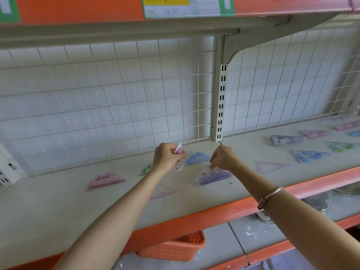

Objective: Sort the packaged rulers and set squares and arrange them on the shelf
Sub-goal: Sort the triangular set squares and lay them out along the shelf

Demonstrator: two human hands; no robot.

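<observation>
green packet (145,169) hiding behind our wrist | our left hand (167,156) gripping pink-red packet (178,168) | right hand (224,158) pinching purple packet (213,177)

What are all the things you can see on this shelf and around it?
Shelf: one, beige with an orange edge, across the middle.
Grid: one, white, behind the shelf.
Post: one, white, slotted, at the back.
Label: one, yellow and white, upper shelf edge.
Pink pack: one, pink, shelf left.
Green pack: one, green, partly hidden, left of the blue one.
Blue pack: one, blue, mid-shelf near the back.
Purple pack: one, purple, in front of the blue one.
Clear set squares: two, pinkish clear, towards the front.
Right-side packs: at least six, pink, blue, green, grey, far right.
Red-white pack: one, red and white, held above the shelf.
Basket: one, orange, below the shelf.
Bracelet: one, silver, right wrist.
Left hand: grips the red-white pack.
Right hand: fingers pinch the purple pack.
</observation>
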